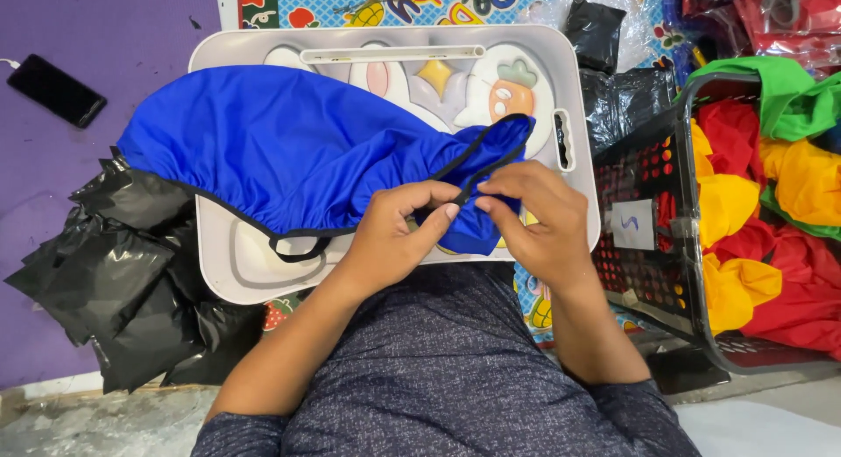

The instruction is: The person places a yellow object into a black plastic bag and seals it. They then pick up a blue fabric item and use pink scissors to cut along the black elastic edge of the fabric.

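While the blue cloth (289, 155) rests on the white tray (574, 89), my left hand (394, 238) and right hand (534, 220) pinch its black edge. I see both sets of fingers closed tight on it.

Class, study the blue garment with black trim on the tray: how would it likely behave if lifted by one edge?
The blue garment would probably hang limp: it already lies in soft folds over the tray. It looks thin, so likely light. The left hand and right hand pinch it easily.

left hand (394, 233), right hand (534, 216); fingertips pinched, meeting
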